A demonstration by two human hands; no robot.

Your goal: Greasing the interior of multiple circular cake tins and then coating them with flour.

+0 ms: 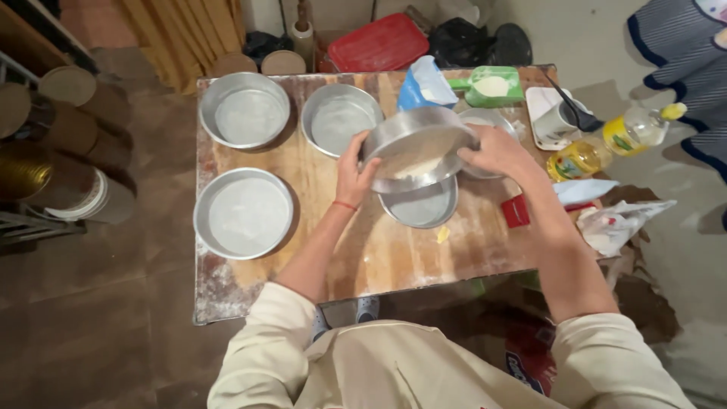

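Both my hands hold a round metal cake pan tilted on its side above the wooden table, with white flour inside it. My left hand grips its left rim, a red thread around the wrist. My right hand grips the right rim. Directly below the tilted pan lies another round pan flat on the table. Behind the tilted pan a further metal pan is partly hidden.
Three floured round pans lie on the table's left half. A blue bag, green scoop, white tray with cup, two oil bottles, red block and crumpled plastic bags crowd the right side.
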